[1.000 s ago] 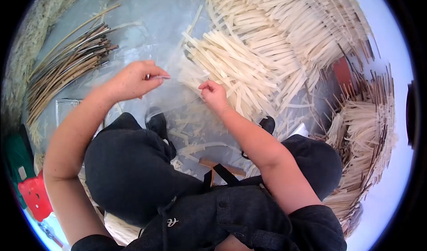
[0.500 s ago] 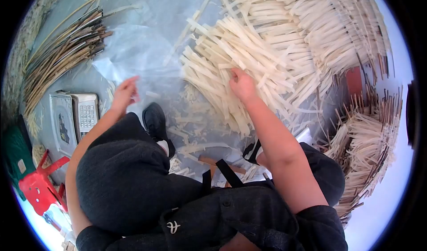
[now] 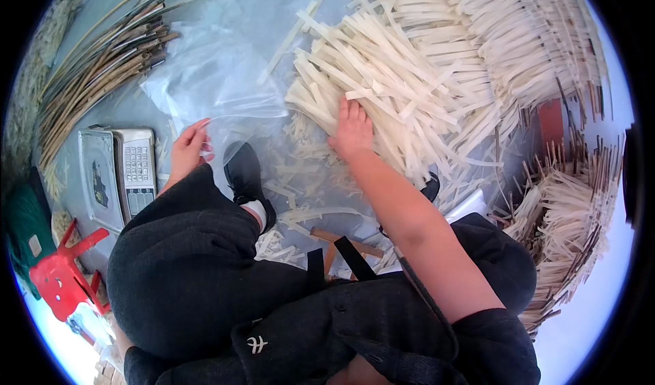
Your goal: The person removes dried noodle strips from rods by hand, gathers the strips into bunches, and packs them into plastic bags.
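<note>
My left hand [image 3: 189,151] is in front of my left knee, its fingertips pinched at the near edge of a clear plastic sheet [image 3: 211,78]. The sheet spreads wrinkled over the floor beyond that hand. My right hand [image 3: 353,131] lies palm down at the near left edge of a heap of pale flat strips [image 3: 382,78]. Its fingers are stretched out and touch the strips, and nothing shows in its grasp.
Dark thin sticks [image 3: 109,71] lie bundled at the upper left, above a scale [image 3: 136,167] with a keypad. A red stool [image 3: 65,272] stands at lower left. Stacked strips [image 3: 518,44] fill the upper right, with another bundle [image 3: 566,214] below. Scraps [image 3: 314,173] litter the floor between my shoes.
My right hand has drawn back from on top of the heap to its near left edge, and its fingers have spread. The plastic's near edge now stretches from my left fingertips toward the heap.
</note>
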The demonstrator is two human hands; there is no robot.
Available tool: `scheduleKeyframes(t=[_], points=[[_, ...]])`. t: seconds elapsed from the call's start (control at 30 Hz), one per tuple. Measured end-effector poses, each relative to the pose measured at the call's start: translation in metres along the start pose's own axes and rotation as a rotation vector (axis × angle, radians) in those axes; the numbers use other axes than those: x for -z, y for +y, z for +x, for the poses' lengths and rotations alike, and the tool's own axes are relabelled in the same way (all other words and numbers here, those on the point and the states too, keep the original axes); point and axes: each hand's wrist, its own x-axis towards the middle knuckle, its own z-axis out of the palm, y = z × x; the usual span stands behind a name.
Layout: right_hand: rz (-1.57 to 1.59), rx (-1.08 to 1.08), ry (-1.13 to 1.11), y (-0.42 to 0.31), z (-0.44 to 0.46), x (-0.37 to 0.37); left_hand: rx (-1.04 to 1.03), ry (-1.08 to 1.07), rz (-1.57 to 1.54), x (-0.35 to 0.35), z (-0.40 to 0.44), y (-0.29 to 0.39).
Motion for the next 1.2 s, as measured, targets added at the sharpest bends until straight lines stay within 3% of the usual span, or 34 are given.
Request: scheduleKeyframes(t=[0.17,0.37,0.57,0.63,0.67,0.73,0.77,0.83,0.97,1.03,1.07,1.2], points=[[-0.093,-0.118,-0.052,0.011,-0.009,0.006,0.022,0.205,-0.146,0.022,0.018,-0.012],[-0.059,-0.118,0.105,0.017,0.021,-0.009,0.004,0.168,-0.121,0.012,0.018,-0.009],[-0.033,0.036,-0.004,0.005,0.001,0.003,0.028,0.165,-0.123,0.013,0.027,-0.016],[-0.032,0.258,-0.031,-0.002,-0.017,-0.01,0.019,0.167,-0.109,0.012,0.029,-0.017],[-0.029,0.257,-0.036,-0.003,-0.022,-0.015,0.004,0.172,-0.092,0.012,0.03,-0.017],[-0.022,0.299,0.192,-0.004,-0.027,-0.02,0.006,0.16,-0.095,0.014,0.032,-0.021],[-0.021,0.3,0.193,-0.004,-0.023,-0.02,0.004,0.147,-0.103,0.014,0.033,-0.023],[-0.023,0.195,0.026,-0.006,-0.012,-0.017,0.015,0.151,-0.093,0.014,0.032,-0.025],[-0.147,0.116,-0.034,-0.014,-0.007,-0.024,0.036,0.151,-0.047,0.011,0.035,-0.028],[-0.292,0.089,0.283,-0.019,-0.012,-0.033,0.04,0.146,-0.055,0.01,0.037,-0.031],[-0.29,0.092,0.283,-0.017,-0.009,-0.035,0.045,0.139,-0.06,0.01,0.038,-0.033],[-0.094,0.061,-0.08,-0.005,0.013,0.008,0.046,0.1,-0.072,0.015,0.044,-0.043]])
